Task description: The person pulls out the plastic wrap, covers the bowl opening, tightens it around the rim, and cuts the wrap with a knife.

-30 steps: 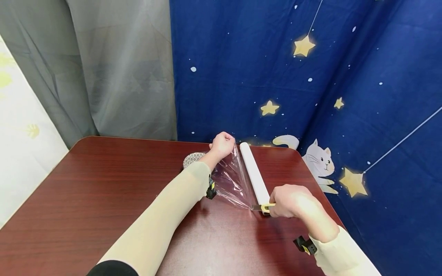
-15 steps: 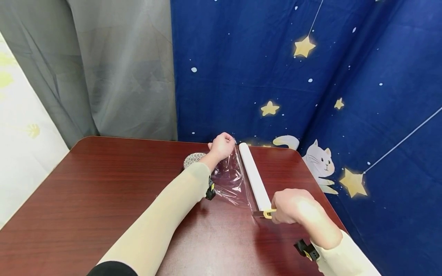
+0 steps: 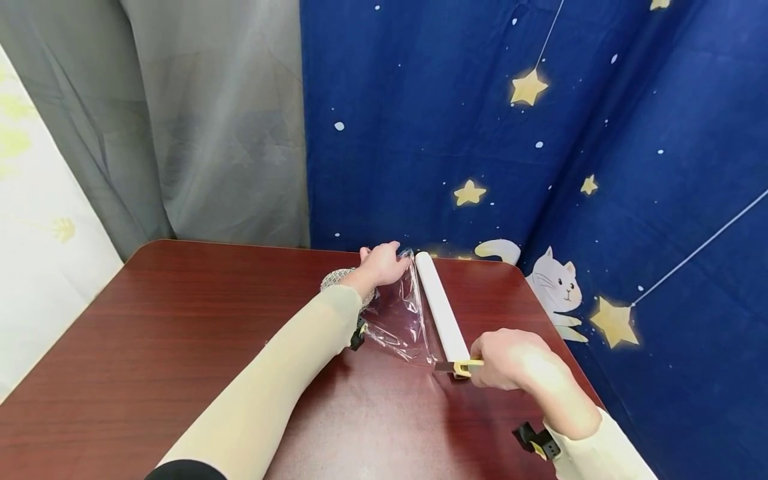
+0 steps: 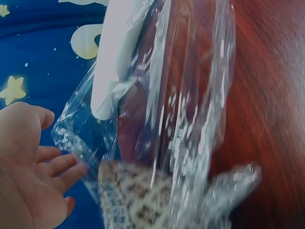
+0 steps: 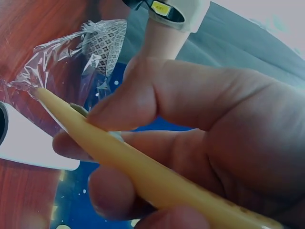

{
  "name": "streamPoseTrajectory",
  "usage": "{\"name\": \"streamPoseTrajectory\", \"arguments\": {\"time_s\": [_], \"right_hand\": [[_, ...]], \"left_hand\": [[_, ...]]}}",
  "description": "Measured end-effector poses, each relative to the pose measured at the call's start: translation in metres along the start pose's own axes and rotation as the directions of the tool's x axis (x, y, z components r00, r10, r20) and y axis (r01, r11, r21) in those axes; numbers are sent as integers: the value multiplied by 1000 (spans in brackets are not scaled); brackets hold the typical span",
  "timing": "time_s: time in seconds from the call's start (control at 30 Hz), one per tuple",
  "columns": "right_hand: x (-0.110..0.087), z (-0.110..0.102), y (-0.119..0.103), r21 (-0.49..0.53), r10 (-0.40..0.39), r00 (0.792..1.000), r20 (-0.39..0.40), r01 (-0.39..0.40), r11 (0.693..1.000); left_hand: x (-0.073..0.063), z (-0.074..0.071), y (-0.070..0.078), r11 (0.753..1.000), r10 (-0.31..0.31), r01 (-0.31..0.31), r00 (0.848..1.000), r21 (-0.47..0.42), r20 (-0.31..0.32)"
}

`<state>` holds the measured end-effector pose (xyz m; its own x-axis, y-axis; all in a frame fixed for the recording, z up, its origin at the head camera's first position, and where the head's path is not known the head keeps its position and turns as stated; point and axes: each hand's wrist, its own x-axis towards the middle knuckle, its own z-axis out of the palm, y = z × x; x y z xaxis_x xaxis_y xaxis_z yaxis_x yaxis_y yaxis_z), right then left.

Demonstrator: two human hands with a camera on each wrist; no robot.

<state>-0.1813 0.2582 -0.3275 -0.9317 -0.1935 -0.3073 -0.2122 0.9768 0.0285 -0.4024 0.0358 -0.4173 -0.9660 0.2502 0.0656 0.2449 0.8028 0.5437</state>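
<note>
A sheet of clear cling film [image 3: 399, 320] stretches from the white roll [image 3: 443, 307] over a round patterned object [image 3: 336, 275], mostly hidden behind my left arm. My left hand [image 3: 384, 265] is at the film's far edge; in the left wrist view its fingers [image 4: 59, 167] are loosely bent, thumb apart, pinching nothing. The film's crumpled corner is beside the fingertips; whether they touch is unclear. My right hand [image 3: 507, 360] grips a yellow utility knife [image 5: 128, 160] at the near end of the roll. Its blade [image 3: 444, 367] points left, at the film's near corner.
Everything rests on a dark red wooden table [image 3: 210, 347], its back edge close behind the left hand. Beyond hang a grey curtain [image 3: 222, 133] and a blue star-patterned curtain [image 3: 408, 133].
My left hand has let go of the film corner, its fingers opening and dropping slightly. The knife dipped toward me along the film's edge, then came back a little. The film now hangs slacker.
</note>
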Motion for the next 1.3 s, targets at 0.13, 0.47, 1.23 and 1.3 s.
{"name": "streamPoseTrajectory", "arguments": {"time_s": [0.13,0.47,1.23,1.3], "right_hand": [[3,-1,0,18,18,1000,-5,-18,1000],[19,8,0,110,37,988,-152,-21,994],[62,25,-7,311,118,949,-293,-22,950],[66,26,-8,355,120,946,-301,-6,935]], "left_hand": [[-6,-12,-8,999,10,-11,1000,-45,-5],[-37,-37,-47,986,17,-25,999,-164,-47],[-119,-29,-145,834,-13,9,1000,-551,-2],[-122,-27,-148,857,9,3,1000,-515,20]]}}
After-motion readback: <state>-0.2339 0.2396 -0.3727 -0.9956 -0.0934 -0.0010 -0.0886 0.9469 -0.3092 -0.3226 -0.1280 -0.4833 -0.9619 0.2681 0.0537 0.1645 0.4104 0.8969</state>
